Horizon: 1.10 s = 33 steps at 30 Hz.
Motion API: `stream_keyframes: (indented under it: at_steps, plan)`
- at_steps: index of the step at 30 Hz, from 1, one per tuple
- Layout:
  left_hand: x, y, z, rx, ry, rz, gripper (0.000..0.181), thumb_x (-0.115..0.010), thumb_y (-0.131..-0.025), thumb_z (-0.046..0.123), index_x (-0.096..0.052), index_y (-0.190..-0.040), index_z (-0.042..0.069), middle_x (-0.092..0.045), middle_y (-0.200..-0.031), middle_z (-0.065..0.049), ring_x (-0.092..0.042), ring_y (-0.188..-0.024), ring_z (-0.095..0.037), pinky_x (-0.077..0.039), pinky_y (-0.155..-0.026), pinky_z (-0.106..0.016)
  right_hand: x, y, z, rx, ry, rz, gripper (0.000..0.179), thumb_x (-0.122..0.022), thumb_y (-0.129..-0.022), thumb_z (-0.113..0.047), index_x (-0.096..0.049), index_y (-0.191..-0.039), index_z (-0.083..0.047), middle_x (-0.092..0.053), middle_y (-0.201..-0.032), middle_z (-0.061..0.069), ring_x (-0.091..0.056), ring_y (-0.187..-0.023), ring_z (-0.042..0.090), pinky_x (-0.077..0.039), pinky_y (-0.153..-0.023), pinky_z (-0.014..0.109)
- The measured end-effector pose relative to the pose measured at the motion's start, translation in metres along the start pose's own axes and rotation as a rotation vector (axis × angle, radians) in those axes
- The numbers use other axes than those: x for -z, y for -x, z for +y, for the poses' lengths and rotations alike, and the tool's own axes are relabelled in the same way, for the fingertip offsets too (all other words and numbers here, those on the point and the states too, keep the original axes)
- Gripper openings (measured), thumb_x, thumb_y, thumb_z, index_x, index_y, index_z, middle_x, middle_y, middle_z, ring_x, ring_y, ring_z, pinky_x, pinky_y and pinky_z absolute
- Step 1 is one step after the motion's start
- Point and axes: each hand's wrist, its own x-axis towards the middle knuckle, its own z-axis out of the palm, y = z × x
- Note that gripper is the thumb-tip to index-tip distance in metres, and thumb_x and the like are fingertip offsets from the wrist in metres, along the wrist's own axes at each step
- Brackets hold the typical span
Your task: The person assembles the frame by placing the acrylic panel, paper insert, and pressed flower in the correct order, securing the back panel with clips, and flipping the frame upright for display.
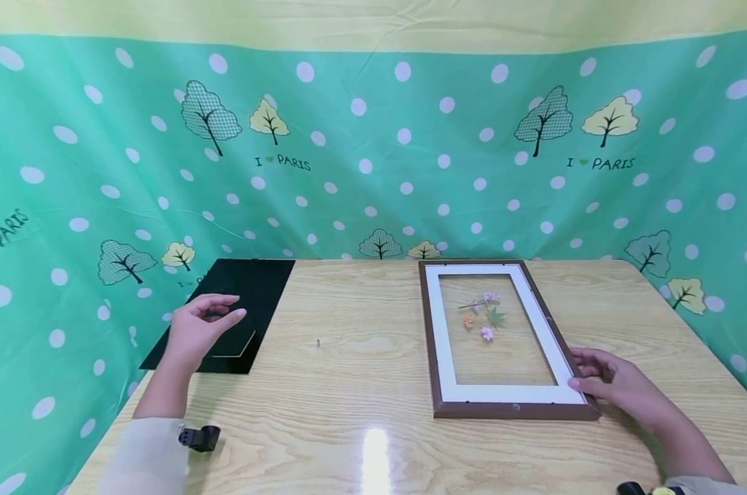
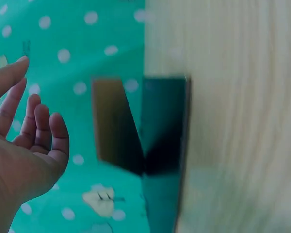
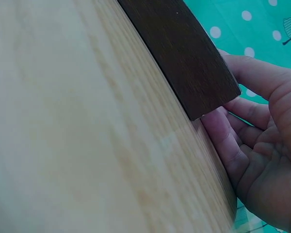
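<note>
A brown picture frame (image 1: 497, 410) with a white mat (image 1: 445, 344) lies on the right of the table, small pressed flowers (image 1: 486, 333) and a green leaf (image 1: 495, 317) showing inside its clear window. My right hand (image 1: 620, 385) grips the frame's right side near the front corner, thumb on the upper face; the right wrist view shows fingers around the dark frame edge (image 3: 184, 58). At the left lies a black backing board (image 1: 258, 285) with a flap (image 2: 114, 126) standing up from it. Above that board hovers my left hand (image 1: 196, 330), thumb and fingers apart, holding nothing.
The wooden table (image 1: 348, 392) carries a tiny dark object (image 1: 317, 342) between board and frame. A green dotted curtain (image 1: 373, 165) hangs behind the table and along its sides.
</note>
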Motion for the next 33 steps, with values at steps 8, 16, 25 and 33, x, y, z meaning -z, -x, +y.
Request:
stream_keyframes:
  at_steps: [8, 16, 25, 33]
  plan:
    - [0.023, -0.002, -0.033, 0.040, -0.011, -0.023, 0.058, -0.074, -0.087, 0.038, -0.060, -0.129, 0.001, -0.054, -0.121, -0.010, -0.048, -0.104, -0.021, -0.043, -0.076, -0.008, 0.000, 0.001, -0.002, -0.023, 0.028, -0.002, 0.079, -0.074, -0.087, -0.035, -0.038, -0.144, 0.006, -0.054, -0.128, 0.020, -0.052, -0.094, 0.003, -0.043, -0.075, 0.015]
    - [0.038, -0.002, -0.055, 0.076, -0.098, -0.068, 0.068, -0.072, -0.087, 0.045, -0.055, -0.135, 0.001, -0.045, -0.136, -0.020, -0.041, -0.118, -0.036, -0.045, -0.078, -0.025, 0.000, 0.001, -0.003, -0.018, 0.037, 0.002, 0.078, -0.073, -0.088, -0.035, -0.038, -0.144, 0.006, -0.055, -0.125, 0.018, -0.052, -0.093, 0.003, -0.042, -0.074, 0.015]
    - [0.054, -0.008, -0.077, 0.137, -0.167, -0.115, 0.078, -0.070, -0.086, 0.051, -0.047, -0.142, 0.001, -0.030, -0.147, -0.031, -0.026, -0.132, -0.051, -0.033, -0.098, -0.067, 0.000, 0.000, -0.002, -0.032, 0.049, 0.000, 0.080, -0.074, -0.087, -0.036, -0.038, -0.145, 0.005, -0.055, -0.124, 0.018, -0.052, -0.092, 0.002, -0.042, -0.074, 0.017]
    - [0.069, -0.009, -0.092, 0.167, -0.319, -0.169, 0.083, -0.077, -0.082, 0.043, -0.044, -0.142, -0.004, -0.019, -0.152, -0.034, -0.016, -0.136, -0.058, -0.026, -0.101, -0.071, -0.001, 0.000, -0.003, -0.021, 0.038, 0.000, 0.078, -0.073, -0.088, -0.035, -0.038, -0.144, 0.006, -0.055, -0.125, 0.018, -0.052, -0.092, 0.002, -0.042, -0.074, 0.015]
